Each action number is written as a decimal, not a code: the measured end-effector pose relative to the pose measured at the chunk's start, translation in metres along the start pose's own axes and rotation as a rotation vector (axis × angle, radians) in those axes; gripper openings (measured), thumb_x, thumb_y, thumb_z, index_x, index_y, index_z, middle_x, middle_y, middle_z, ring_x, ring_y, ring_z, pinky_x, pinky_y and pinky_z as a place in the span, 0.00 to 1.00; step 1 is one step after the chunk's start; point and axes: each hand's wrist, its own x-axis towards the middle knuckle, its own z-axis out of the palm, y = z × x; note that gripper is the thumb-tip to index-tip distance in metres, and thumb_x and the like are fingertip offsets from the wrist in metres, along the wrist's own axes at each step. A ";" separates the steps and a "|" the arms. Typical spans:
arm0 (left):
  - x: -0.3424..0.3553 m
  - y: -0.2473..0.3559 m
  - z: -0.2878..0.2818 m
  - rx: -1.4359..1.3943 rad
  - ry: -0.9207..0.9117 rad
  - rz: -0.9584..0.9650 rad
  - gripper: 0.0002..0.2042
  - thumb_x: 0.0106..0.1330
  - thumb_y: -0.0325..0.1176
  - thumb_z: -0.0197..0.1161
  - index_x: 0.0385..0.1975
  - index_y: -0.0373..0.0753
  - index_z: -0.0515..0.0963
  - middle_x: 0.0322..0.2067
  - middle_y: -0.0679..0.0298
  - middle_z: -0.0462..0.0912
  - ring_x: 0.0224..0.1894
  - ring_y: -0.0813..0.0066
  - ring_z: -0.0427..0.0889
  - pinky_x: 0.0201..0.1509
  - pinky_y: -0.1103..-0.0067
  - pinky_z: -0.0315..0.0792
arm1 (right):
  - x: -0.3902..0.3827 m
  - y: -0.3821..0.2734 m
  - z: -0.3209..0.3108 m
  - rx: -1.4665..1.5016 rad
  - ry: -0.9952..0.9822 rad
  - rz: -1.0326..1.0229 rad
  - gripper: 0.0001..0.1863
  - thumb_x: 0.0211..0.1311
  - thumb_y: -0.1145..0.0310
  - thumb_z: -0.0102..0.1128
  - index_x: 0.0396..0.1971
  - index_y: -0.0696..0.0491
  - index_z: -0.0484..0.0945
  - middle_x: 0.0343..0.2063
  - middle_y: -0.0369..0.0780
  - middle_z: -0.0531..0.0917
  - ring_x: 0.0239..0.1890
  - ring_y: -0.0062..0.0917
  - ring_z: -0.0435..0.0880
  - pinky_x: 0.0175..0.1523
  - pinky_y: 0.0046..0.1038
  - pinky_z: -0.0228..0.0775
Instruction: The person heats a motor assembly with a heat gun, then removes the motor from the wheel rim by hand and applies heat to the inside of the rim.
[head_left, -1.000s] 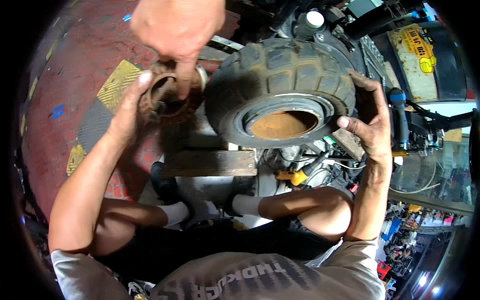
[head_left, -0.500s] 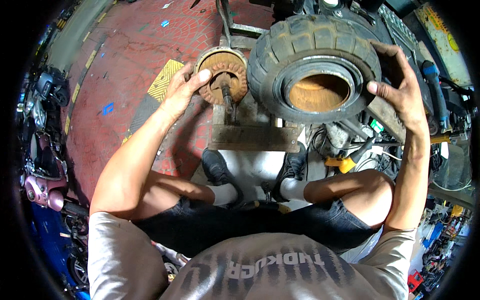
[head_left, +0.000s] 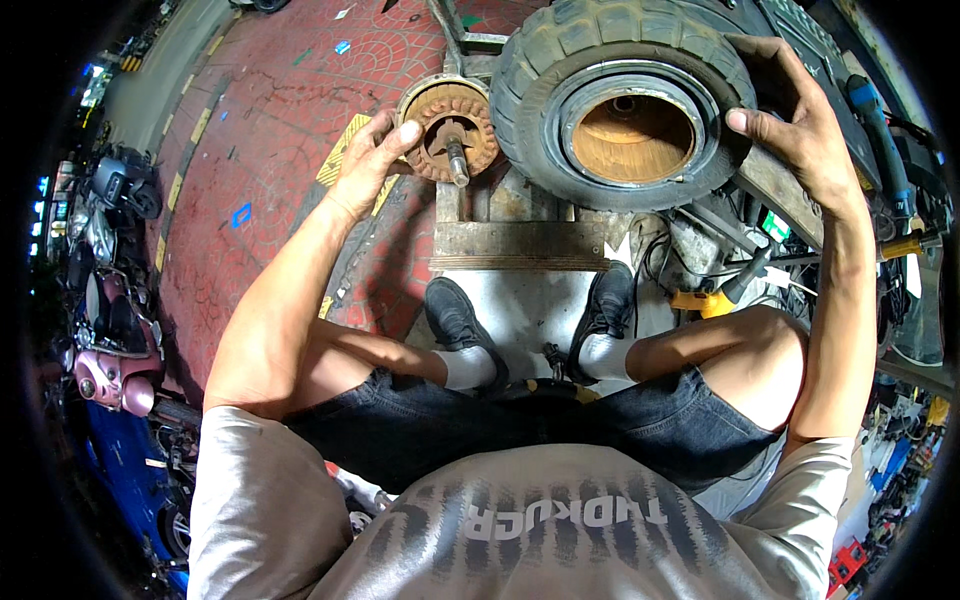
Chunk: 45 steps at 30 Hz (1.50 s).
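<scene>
My left hand (head_left: 368, 165) is closed on the rim of a rusty hub-motor stator (head_left: 480, 125). Its toothed brown ring sits against a round cover, and a metal shaft points toward me. The thumb presses on the near left edge; the other fingers are partly hidden behind. Beside it on the right stands a small wheel with a thick, knobbly black tire (head_left: 535, 95). Through the wheel's round opening its rusty inner wall (head_left: 635, 150) shows. My right hand (head_left: 805, 135) grips the tire's right side, thumb on the near sidewall, fingers over the tread. Stator and tire are very close together.
A worn wooden stool or low bench (head_left: 520, 245) is under the parts, between my feet. Right of it lie a yellow-and-black power tool (head_left: 708, 300), cables and a yellow-handled screwdriver (head_left: 900, 247). A blue-and-black tool (head_left: 880, 140) lies farther right. Parked motorbikes (head_left: 120, 370) line the left.
The whole view has shifted, so hands and parts sit higher in it. The wheel's opening now shows more of its inside, including a small hole at the back. Both grips are unchanged.
</scene>
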 end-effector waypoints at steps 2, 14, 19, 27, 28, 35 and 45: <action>-0.002 -0.002 -0.002 -0.001 0.003 -0.003 0.39 0.66 0.58 0.70 0.64 0.31 0.69 0.56 0.54 0.81 0.57 0.65 0.83 0.60 0.66 0.80 | 0.000 -0.004 0.004 0.001 0.015 -0.009 0.35 0.58 0.66 0.78 0.65 0.55 0.74 0.58 0.40 0.81 0.64 0.27 0.76 0.73 0.32 0.62; -0.010 -0.009 -0.011 -0.032 0.047 -0.021 0.37 0.67 0.63 0.65 0.61 0.34 0.74 0.52 0.55 0.84 0.51 0.67 0.85 0.47 0.72 0.84 | -0.009 0.001 0.002 -0.073 0.079 0.016 0.30 0.58 0.72 0.76 0.60 0.56 0.74 0.54 0.39 0.82 0.60 0.24 0.78 0.69 0.28 0.66; -0.011 -0.016 -0.017 -0.149 0.014 -0.049 0.34 0.70 0.61 0.64 0.63 0.36 0.74 0.52 0.58 0.84 0.52 0.69 0.85 0.47 0.72 0.84 | -0.009 -0.007 0.005 -0.077 0.078 0.042 0.29 0.58 0.74 0.75 0.59 0.56 0.74 0.51 0.38 0.82 0.57 0.22 0.79 0.66 0.27 0.68; -0.012 -0.012 -0.017 -0.205 -0.009 -0.081 0.32 0.71 0.60 0.62 0.63 0.38 0.76 0.51 0.59 0.86 0.50 0.71 0.86 0.46 0.72 0.84 | -0.007 -0.002 0.004 -0.073 0.100 0.006 0.29 0.57 0.75 0.75 0.59 0.57 0.74 0.52 0.38 0.81 0.57 0.22 0.78 0.66 0.27 0.67; -0.012 -0.012 -0.017 -0.203 -0.008 -0.081 0.32 0.71 0.60 0.62 0.63 0.38 0.76 0.51 0.59 0.86 0.50 0.71 0.86 0.46 0.72 0.84 | -0.007 -0.002 0.004 -0.072 0.101 -0.005 0.29 0.57 0.75 0.75 0.59 0.57 0.74 0.52 0.38 0.81 0.58 0.23 0.78 0.67 0.27 0.67; -0.017 -0.008 -0.015 -0.192 0.010 -0.097 0.32 0.72 0.60 0.61 0.63 0.38 0.76 0.51 0.59 0.86 0.50 0.70 0.85 0.47 0.70 0.84 | -0.006 -0.005 0.004 -0.023 0.073 0.062 0.31 0.57 0.76 0.75 0.61 0.57 0.73 0.53 0.39 0.80 0.59 0.23 0.77 0.68 0.27 0.66; -0.021 -0.001 -0.014 -0.011 0.078 -0.073 0.35 0.69 0.63 0.62 0.65 0.40 0.73 0.54 0.58 0.83 0.52 0.68 0.84 0.47 0.72 0.82 | -0.007 -0.004 0.005 -0.017 0.085 0.066 0.33 0.55 0.78 0.75 0.62 0.59 0.72 0.55 0.40 0.80 0.61 0.25 0.77 0.71 0.29 0.64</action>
